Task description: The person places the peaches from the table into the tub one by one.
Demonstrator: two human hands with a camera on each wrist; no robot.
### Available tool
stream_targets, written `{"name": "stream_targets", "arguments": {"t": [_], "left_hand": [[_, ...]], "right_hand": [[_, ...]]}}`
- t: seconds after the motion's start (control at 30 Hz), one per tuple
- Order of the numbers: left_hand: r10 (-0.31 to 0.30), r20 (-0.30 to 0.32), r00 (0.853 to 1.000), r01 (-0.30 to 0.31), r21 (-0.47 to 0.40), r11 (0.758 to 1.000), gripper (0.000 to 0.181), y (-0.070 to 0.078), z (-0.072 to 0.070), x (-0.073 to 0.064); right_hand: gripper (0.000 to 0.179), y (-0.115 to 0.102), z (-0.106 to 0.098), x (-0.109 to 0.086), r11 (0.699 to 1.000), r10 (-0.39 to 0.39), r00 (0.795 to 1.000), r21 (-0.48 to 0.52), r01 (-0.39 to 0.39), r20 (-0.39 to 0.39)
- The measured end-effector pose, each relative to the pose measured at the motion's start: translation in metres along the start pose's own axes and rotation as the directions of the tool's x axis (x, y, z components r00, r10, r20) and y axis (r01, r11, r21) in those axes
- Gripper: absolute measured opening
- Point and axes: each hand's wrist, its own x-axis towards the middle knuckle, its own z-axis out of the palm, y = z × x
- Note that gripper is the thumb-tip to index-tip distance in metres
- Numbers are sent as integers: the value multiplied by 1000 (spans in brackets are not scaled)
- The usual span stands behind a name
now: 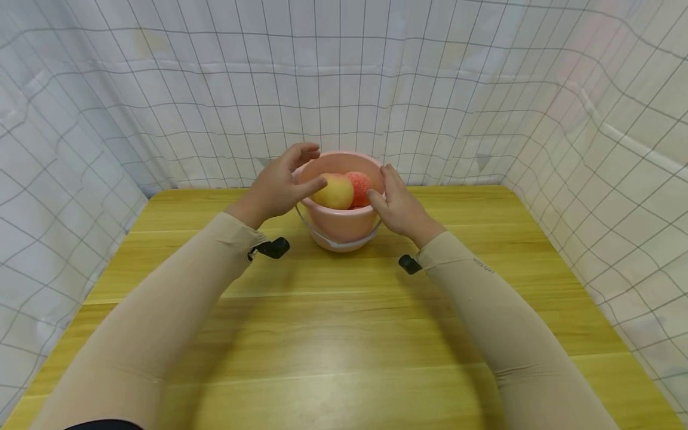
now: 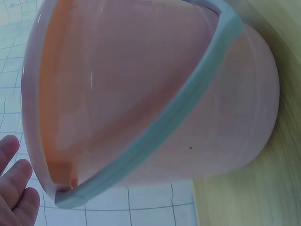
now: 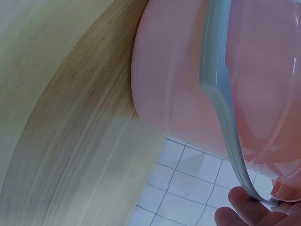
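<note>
A pink bucket (image 1: 344,226) with a pale grey handle (image 2: 155,129) stands upright near the table's back edge. Inside it lie a yellow, peach-like round thing (image 1: 334,192) and a red, rough-surfaced ball (image 1: 359,186). My left hand (image 1: 282,184) is at the bucket's left side, fingers spread and loosely bent, with its thumb over the rim by the yellow thing; whether they touch cannot be told. At the right rim is my right hand (image 1: 399,206), thumb over the opening, fingers (image 3: 247,205) outside by the handle's end. Neither hand visibly grips anything.
The bucket's handle hangs down across its front. Wooden tabletop (image 1: 333,334) stretches between the forearms and the bucket. A white grid-patterned curtain (image 1: 344,89) encloses the back and both sides. A small black device (image 1: 275,247) is strapped at the left wrist, another (image 1: 409,264) at the right.
</note>
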Motion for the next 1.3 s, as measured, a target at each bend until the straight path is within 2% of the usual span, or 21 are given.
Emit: {"name": "stream_targets", "arguments": {"t": [0.47,0.93,1.13,1.3], "left_hand": [[-29,0,1000,29,162,986,79,-14,-12,-16],[-56,54,997,40,274,961,88,-30,-23,-34],[-84,61,995,59,332,942,91,-38,-26,-44],[-110,70,991,73,404,912,94,-43,-27,-50]], "right_hand": [[81,-4,0,-2,1000,7,1000,16,-7,10],[81,-4,-2,-2,1000,24,999,19,-24,24],[83,-6,-3,-2,998,40,998,39,-42,41],[86,-4,-4,0,995,60,996,74,-64,61]]}}
